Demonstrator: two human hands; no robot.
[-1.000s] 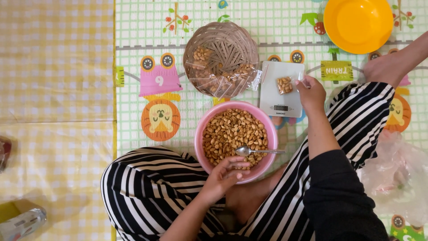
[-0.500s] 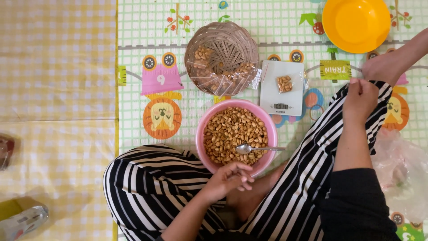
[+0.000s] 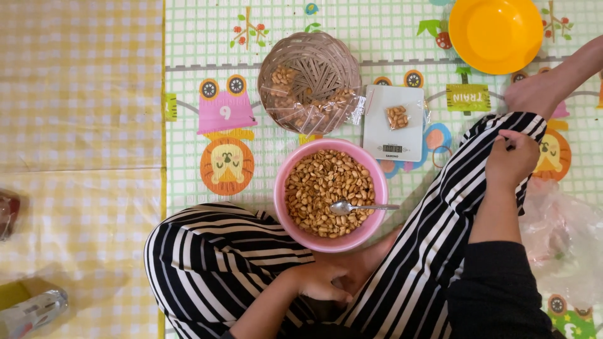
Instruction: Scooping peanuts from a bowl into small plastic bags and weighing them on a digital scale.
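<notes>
Head view: right hand rests on the striped knee, fingers curled, pinching nothing I can make out. Left hand lies loosely curled, empty, just below the pink bowl of peanuts, spoon inside.

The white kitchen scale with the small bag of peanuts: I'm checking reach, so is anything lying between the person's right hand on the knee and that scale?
Nothing visible does. The right hand rests on the striped knee, and only bare play mat lies between it and the white kitchen scale holding the small clear bag of peanuts. The pink bowl of peanuts sits lower, off that line.
</notes>
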